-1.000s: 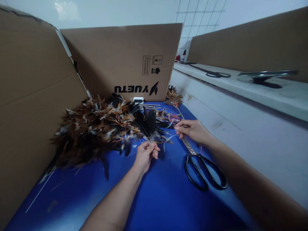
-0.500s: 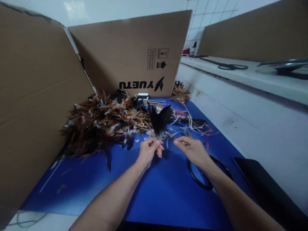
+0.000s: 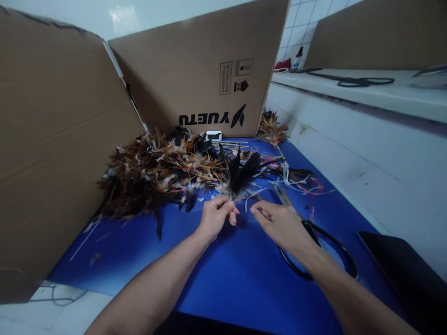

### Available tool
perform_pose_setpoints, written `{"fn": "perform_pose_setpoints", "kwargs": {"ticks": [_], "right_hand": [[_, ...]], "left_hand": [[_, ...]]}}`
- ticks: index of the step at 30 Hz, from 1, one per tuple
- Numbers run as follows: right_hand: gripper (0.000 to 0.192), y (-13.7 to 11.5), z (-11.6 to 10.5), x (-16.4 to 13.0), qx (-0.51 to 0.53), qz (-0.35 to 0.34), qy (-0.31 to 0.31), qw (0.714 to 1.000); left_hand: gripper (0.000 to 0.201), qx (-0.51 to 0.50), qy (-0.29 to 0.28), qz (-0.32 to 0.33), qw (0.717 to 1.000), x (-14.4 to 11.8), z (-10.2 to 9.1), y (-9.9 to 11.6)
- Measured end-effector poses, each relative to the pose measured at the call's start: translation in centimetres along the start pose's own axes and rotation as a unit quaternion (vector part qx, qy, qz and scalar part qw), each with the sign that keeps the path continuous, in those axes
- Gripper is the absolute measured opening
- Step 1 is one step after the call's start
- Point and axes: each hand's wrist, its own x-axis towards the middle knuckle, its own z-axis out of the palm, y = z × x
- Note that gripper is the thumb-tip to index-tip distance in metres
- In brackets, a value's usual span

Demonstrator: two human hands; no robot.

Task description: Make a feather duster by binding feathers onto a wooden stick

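Observation:
My left hand [image 3: 217, 216] is closed, pinching a bunch of black feathers [image 3: 242, 172] by the pale fluffy base. The feathers fan upward and to the right. A short gap to the right, my right hand [image 3: 279, 223] has its thumb and fingers pressed together. Whatever lies in that pinch, perhaps a thin strand, is too small to make out. Partly under the right hand and wrist lies a pair of scissors with large black loop handles [image 3: 349, 260]. Beyond the left hand spreads a big heap of brown and black feather bunches [image 3: 164, 167].
Cardboard sheets [image 3: 195, 65] wall the blue table [image 3: 223, 284] at the back and left. Pale and red strips [image 3: 310, 186], thin sticks [image 3: 230, 144] and a small white device [image 3: 213, 135] lie behind my hands. A dark flat object [image 3: 398, 270] sits at right.
The view has shifted, so the surroundings appear farther right. The black feathers look more spread and lean further right. Both hands keep their pinches, with the right slightly closer to the left.

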Motion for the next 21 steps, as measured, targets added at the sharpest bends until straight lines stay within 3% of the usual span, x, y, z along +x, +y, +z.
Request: {"fn": "perform_pose_setpoints", "kwargs": {"ticks": [13, 17, 21], "right_hand": [[0.027, -1.0, -0.2, -0.1, 0.040, -0.001, -0.063, 0.997], [0.027, -0.7, -0.4, -0.1, 0.043, 0.006, -0.081, 0.996], [0.023, 0.3, -1.7, 0.1, 0.053, 0.012, -0.139, 0.989]], "left_hand": [[0.032, 0.006, -0.063, -0.047, 0.997, -0.4, 0.4, 0.2], [0.030, -0.035, -0.043, -0.058, 0.997, -0.3, 0.4, 0.0], [0.032, -0.062, -0.012, -0.059, 0.996, 0.0, 0.2, -0.4]]}}
